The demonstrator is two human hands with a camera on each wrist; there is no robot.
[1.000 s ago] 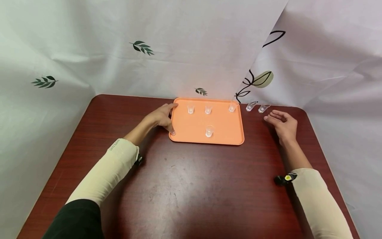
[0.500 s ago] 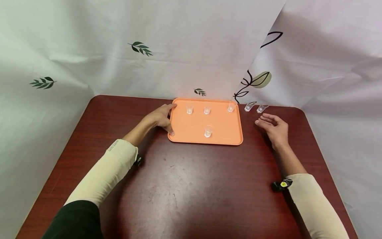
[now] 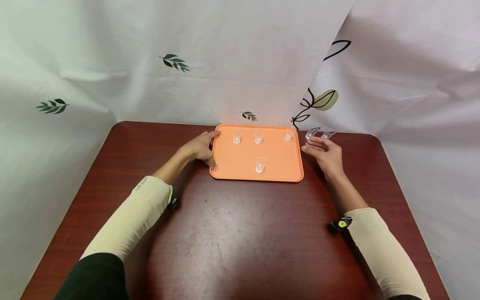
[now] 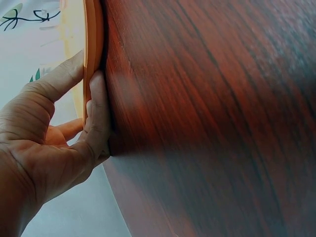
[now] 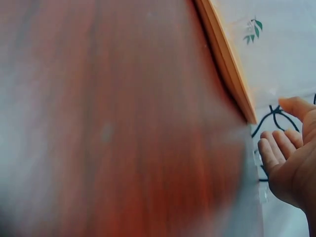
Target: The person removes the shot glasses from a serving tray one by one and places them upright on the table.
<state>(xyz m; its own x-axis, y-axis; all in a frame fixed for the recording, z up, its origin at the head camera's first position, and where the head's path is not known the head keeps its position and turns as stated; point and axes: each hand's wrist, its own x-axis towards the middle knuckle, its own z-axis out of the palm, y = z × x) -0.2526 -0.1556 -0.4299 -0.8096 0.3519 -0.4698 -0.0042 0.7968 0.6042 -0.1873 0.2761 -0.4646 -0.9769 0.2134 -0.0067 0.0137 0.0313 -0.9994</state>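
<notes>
We wear cream long sleeves (image 3: 133, 216), small grey print near left cuff; black upper sleeve at lower left of frame. Black wrist cams (image 3: 339, 225), right w/ yellow dot.

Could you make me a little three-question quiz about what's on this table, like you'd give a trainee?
1. How many cups stand on the tray?
2. True or false: the left hand has a grip on the tray's edge.
3. Which hand is nearest the two cups off the tray: A left, B right?

Key
1. Four: three in the far row, one nearer.
2. True; thumb and fingers pinch the rim.
3. B; the right hand, fingers relaxed, holds nothing.
</notes>
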